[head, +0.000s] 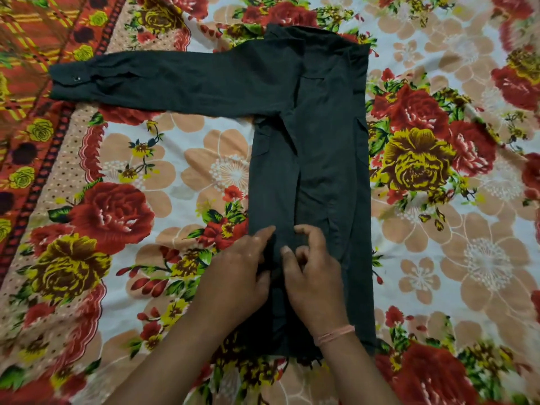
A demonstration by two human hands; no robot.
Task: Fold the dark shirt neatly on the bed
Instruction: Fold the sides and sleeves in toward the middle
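I see the dark shirt (321,127) mid-bed (438,258), one sleeve (175,80) stretched toward the left edge. My left hand (242,273) and right hand (314,273) both pinch its centre fold, fingertips lost in dark cloth.

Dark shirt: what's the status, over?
Left hand and right hand pinch the dark shirt at its centre fold. Body folded narrow, one sleeve stretched out sideways. Nothing blocks the fold.

My left hand (233,276) and right hand (314,273) cover the lower middle of the dark shirt (321,141), hiding its folded edges there. My left fingers (258,258) sink into a crease, tips unseen. My forearms and the floral bedsheet (175,159) run past the edges.
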